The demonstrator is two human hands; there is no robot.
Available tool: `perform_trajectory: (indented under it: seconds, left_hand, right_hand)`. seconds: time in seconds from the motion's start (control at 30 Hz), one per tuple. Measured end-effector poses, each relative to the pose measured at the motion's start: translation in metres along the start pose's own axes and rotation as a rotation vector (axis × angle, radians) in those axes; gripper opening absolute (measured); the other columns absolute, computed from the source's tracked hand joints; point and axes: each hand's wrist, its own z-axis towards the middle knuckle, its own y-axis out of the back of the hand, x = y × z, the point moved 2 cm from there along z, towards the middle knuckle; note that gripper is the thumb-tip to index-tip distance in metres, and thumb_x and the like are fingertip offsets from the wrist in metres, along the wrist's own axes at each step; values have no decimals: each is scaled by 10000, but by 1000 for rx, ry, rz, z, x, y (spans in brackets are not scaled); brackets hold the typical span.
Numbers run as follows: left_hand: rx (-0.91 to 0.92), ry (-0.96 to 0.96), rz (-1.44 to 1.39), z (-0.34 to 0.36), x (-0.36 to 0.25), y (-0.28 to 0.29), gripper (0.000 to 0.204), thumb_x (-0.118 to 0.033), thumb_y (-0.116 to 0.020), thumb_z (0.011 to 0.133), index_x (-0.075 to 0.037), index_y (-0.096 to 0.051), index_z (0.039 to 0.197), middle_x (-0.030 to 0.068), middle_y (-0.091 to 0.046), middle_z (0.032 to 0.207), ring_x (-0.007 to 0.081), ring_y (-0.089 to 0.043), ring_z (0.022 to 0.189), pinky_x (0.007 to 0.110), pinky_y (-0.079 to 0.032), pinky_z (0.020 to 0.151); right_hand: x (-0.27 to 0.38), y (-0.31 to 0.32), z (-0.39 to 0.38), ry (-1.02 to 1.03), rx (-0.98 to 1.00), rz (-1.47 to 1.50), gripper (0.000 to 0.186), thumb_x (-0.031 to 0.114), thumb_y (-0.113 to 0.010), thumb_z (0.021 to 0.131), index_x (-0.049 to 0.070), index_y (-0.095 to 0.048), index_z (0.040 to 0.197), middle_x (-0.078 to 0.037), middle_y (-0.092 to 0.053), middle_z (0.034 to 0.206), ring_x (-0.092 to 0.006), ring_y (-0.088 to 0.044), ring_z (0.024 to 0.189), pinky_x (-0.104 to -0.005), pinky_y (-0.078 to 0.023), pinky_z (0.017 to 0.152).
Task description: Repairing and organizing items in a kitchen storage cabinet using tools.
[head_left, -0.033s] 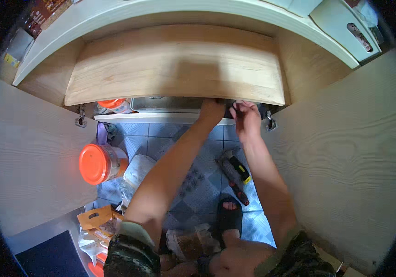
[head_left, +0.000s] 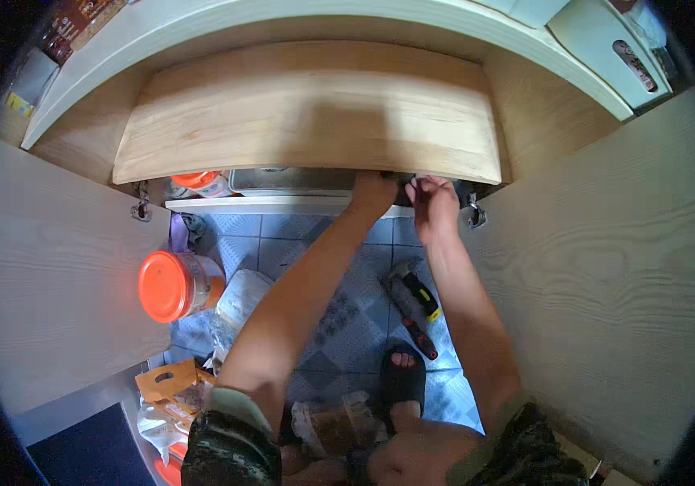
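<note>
1. Fingertips of your right hand [head_left: 435, 206] are drawn together near the centre of the frame, seemingly pinching something small and dark at the front edge of the wooden shelf [head_left: 307, 113]; what the dark piece is stays too small and shaded to tell.
2. Your left hand [head_left: 373, 193] sits just to the left of it, its fingers tucked under the shelf's front edge, so you cannot tell whether they are spread or closed on anything.
3. Both hands meet at the same spot, right of centre, just under the shelf and above the pale rail [head_left: 266, 204] that runs along the cabinet front.
4. Judging from this, the work at that spot is in hand and not finished: both hands are engaged there, and neither has let go.
5. Below your right forearm, a screwdriver with a dark, yellow and red handle [head_left: 412, 304] lies untouched on the blue tiled floor [head_left: 347, 324], near your sandalled foot [head_left: 402, 374].
6. At the left of the frame an orange-lidded jar [head_left: 176, 285] stands on the floor beside a clear bag [head_left: 238, 300], with a second orange lid [head_left: 198, 180] under the shelf.
7. Open cabinet doors [head_left: 56, 283] flank both sides.
</note>
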Motion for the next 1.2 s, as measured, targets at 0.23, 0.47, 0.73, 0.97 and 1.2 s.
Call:
perform_trajectory:
  seconds: [0.23, 0.47, 0.73, 0.97, 1.2]
  left_hand:
    - [-86, -23, -80, 8, -17, -11, 351, -235, -459, 829, -9, -516, 1091, 233, -534, 1070, 390, -463, 1045, 454, -338, 910]
    - [-234, -71, 86, 21, -6, -26, 392, -273, -427, 841, -32, -494, 1144, 219, -447, 1199, 392, -389, 1128, 482, -293, 945]
    - [-291, 6, -218, 6, 4, -26, 379, -254, -508, 814, -2, -500, 1098, 208, -510, 1117, 361, -466, 1044, 446, -345, 908]
    - [-79, -41, 462, -12, -32, -12, 372, -188, -617, 714, 12, -543, 1019, 222, -575, 933, 349, -522, 968, 414, -389, 873]
    - [256, -56, 454, -28, -29, -4, 414, -172, -588, 698, 6, -525, 1066, 243, -520, 1054, 380, -487, 1003, 466, -365, 891]
  right_hand:
    - [-2, 12, 16, 69, -24, 118, 75, 71, -487, 768, 124, -499, 819, 9, -517, 745, -138, -483, 711, -368, -404, 782]
    - [0, 1, 33, -269, -242, 114, 371, 494, -524, 790, 205, -549, 1023, -19, -558, 985, -208, -489, 918, -482, -368, 785]
    - [0, 10, 16, -37, -314, 30, 398, 398, -589, 803, 107, -489, 1055, -49, -547, 1018, -191, -534, 855, -329, -469, 645]
    - [-18, 26, 19, 28, -393, -25, 242, 201, -625, 783, 33, -452, 759, -89, -542, 699, -190, -520, 528, -300, -447, 394]
    - [-48, 27, 17, -212, -430, 74, 326, 296, -620, 792, -7, -501, 802, -96, -542, 633, -188, -476, 424, -292, -404, 384]
